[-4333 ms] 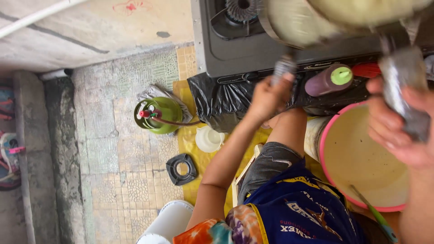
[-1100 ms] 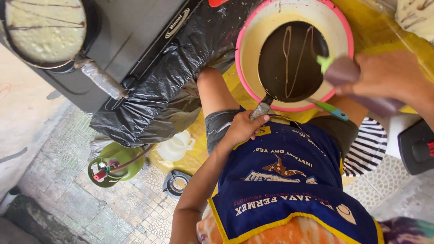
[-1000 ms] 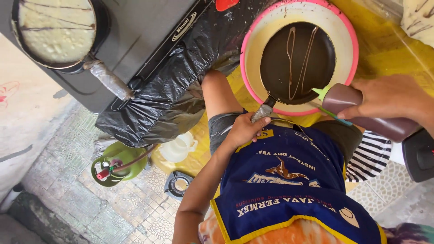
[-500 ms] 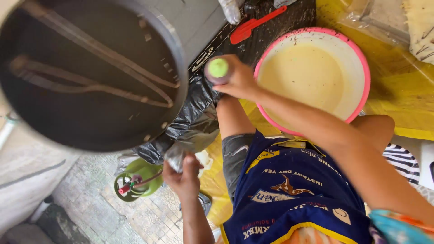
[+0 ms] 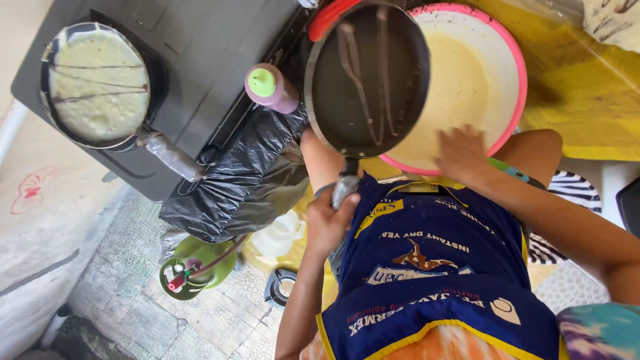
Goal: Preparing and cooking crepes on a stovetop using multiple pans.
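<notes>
My left hand [image 5: 328, 220] grips the wrapped handle of a dark frying pan [image 5: 367, 73]. Thin brown lines are drizzled across the pan, which hangs over the left part of a pink-rimmed bowl [image 5: 517, 80] of pale batter. The spread fingers of my right hand [image 5: 460, 152] rest on the bowl's near rim at the batter's edge. A green utensil handle [image 5: 508, 171] lies beside my wrist. A brown squeeze bottle with a green cap [image 5: 272, 87] stands on the stove, left of the pan.
A second pan [image 5: 97, 83] with batter and brown lines sits on the black stove [image 5: 200, 40]. A black plastic bag [image 5: 240, 183] hangs below it. A green gas cylinder [image 5: 193, 270] and white jug [image 5: 280, 233] stand on the tiled floor. Yellow sheeting [image 5: 580, 87] covers the right side.
My right hand has let go of the squeeze bottle, which now stands on the stove, and has moved to the bowl's rim. My left hand now holds the pan's handle over the bowl.
</notes>
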